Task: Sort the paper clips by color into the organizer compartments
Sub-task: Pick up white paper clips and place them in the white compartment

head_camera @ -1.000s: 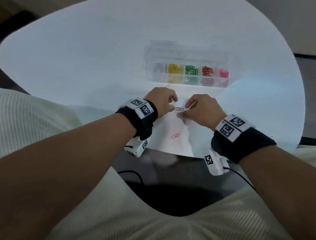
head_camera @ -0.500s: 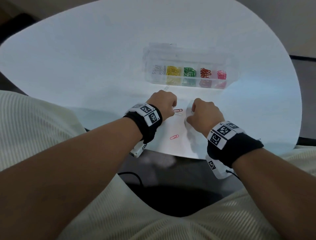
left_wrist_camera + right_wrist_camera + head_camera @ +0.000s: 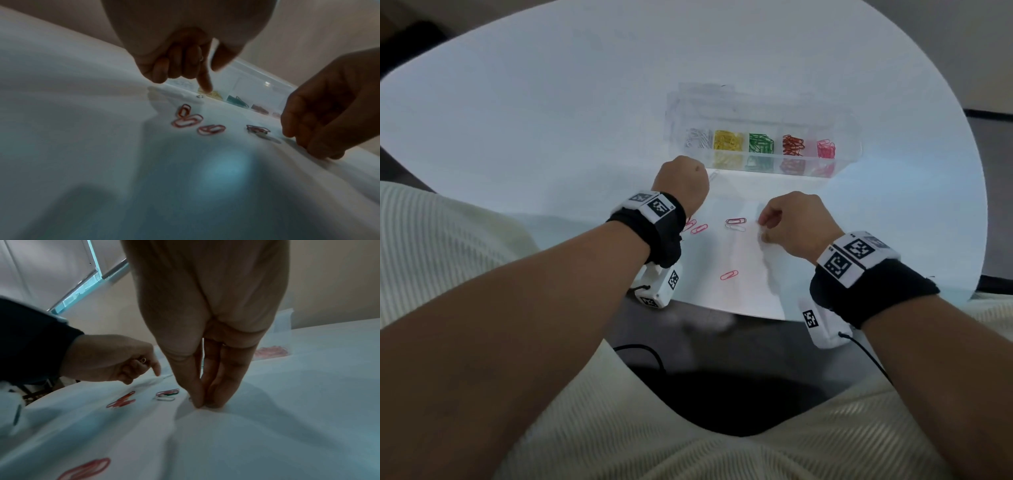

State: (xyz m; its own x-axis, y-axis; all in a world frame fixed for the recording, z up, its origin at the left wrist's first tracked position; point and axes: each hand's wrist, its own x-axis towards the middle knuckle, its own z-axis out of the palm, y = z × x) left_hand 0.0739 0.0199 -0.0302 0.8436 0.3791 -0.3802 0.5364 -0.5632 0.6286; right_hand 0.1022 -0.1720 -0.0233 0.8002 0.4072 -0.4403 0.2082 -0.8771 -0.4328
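The clear organizer [image 3: 763, 113] stands at mid-table and holds white, yellow, green, red and pink clips in separate compartments. My left hand [image 3: 681, 183] is just in front of it, fingers curled, index tip down at a white clip [image 3: 199, 96] on the table. A small wire loop [image 3: 143, 360] shows among the curled fingers. My right hand [image 3: 767, 228] pinches thumb and fingertips [image 3: 198, 403] together on the white sheet, a pale bit of wire beside the thumb. A red clip on a white one [image 3: 736, 223], two pink clips [image 3: 698, 229] and another pink clip [image 3: 729, 275] lie loose between my hands.
The round white table [image 3: 551, 120] ends close to my body, with a dark gap and cables below. A creased white sheet [image 3: 770, 274] lies under the loose clips. The organizer's open lid [image 3: 705, 92] lies behind the compartments.
My left hand has moved up and left toward the organizer, uncovering two pink clips. My right hand has shifted right, away from the red-and-white pair, which now lies free.
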